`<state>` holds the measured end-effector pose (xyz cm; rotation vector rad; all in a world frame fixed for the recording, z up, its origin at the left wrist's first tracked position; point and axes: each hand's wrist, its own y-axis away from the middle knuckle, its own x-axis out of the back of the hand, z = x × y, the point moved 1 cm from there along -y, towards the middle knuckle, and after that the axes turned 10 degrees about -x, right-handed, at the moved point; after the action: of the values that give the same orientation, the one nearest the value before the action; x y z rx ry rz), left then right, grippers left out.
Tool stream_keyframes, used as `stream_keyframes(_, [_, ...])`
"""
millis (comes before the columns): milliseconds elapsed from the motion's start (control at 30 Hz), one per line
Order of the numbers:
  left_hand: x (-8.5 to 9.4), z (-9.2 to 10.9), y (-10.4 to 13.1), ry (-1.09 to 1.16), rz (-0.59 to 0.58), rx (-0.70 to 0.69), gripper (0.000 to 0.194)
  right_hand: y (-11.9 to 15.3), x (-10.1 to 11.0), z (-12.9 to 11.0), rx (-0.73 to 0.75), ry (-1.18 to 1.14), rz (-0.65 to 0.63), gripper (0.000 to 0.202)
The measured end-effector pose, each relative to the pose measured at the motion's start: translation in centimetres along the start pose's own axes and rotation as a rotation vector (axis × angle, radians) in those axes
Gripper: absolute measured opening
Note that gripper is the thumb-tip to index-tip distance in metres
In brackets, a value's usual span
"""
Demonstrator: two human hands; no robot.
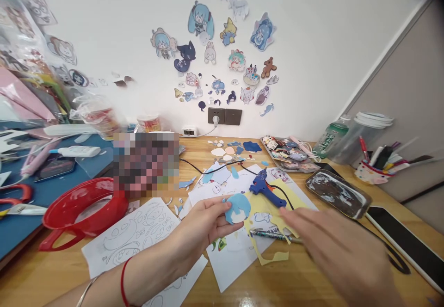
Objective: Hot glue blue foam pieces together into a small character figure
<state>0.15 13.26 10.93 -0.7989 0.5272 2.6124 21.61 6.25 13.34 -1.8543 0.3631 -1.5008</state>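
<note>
My left hand (211, 221) pinches a light blue, roundish cutout (239, 204) with a white patch at its lower middle, between thumb and fingers. Smeared by motion, my right hand (340, 251) hovers at the right, its fingertips near the handle end of a blue glue gun (267, 190). Whether anything is in its fingers cannot be made out. Beneath both hands lie white printed sheets, yellow sheet scraps (273, 257) with cut-out gaps, and a patterned pen (270, 236).
Left are a sheet of outline drawings (128, 237), a red bowl-like container (86, 214) and scissors (24, 209). A brown-stained tray (336, 193), a phone (405, 242) and a pen holder (374, 173) stand right. A filled tray (289, 154) and loose cutouts lie behind; a black cord crosses the table.
</note>
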Motion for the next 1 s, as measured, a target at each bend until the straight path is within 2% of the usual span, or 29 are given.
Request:
stream_keyframes(67, [-0.2,0.0,0.4,-0.003,0.004,-0.004,0.009,0.1,-1.3,-2.6,0.140,0.023,0.021,0.031])
stream_keyframes(167, [-0.2,-0.1,0.8,0.023,0.031,-0.011,0.008,-0.1,-2.4,-4.1,0.210,0.083,0.001,0.026])
stream_keyframes(300, [0.0,-0.2,0.9,0.059,0.054,-0.038,0.006,-0.6,-2.7,-4.2,0.189,0.117,0.017,0.024])
stream_keyframes(467, [0.1,0.0,0.9,0.056,0.023,-0.069,0.009,-0.6,-2.7,-4.4,0.186,0.104,0.022,0.027])
stream_keyframes(1000, [-0.2,0.2,1.2,0.060,0.045,-0.083,0.012,-0.9,-3.3,-5.3,0.176,0.154,0.048,0.027])
